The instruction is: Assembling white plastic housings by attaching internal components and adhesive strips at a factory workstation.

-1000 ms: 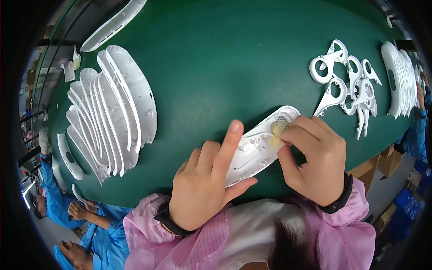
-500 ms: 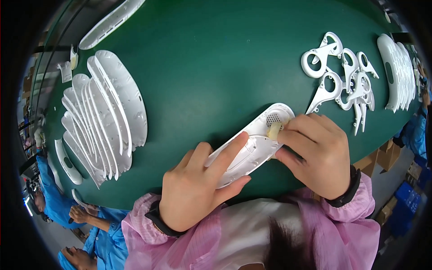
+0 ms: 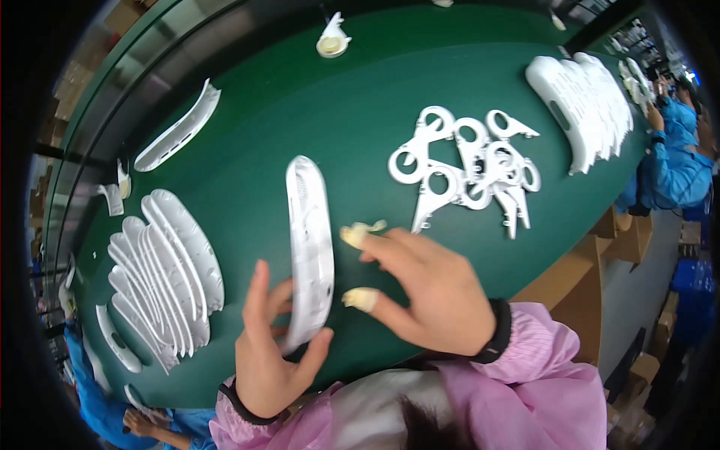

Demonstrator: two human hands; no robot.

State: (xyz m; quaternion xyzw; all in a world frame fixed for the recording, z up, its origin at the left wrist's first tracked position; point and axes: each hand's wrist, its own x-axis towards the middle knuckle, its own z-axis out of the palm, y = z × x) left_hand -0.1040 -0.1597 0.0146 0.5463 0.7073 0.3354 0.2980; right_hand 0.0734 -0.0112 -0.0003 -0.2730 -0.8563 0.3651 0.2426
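The left hand (image 3: 264, 367) holds the near end of a long white shell (image 3: 310, 240), turned on edge over the green desk (image 3: 360, 112). Right of the shell, the right hand (image 3: 431, 296) is apart from it, capped thumb and forefinger spread. Nested shells (image 3: 184, 255) lie to its left; ring-ended parts (image 3: 487, 178) lie farther right.

Gap between shell (image 3: 311, 240) and ringed parts (image 3: 468, 157)
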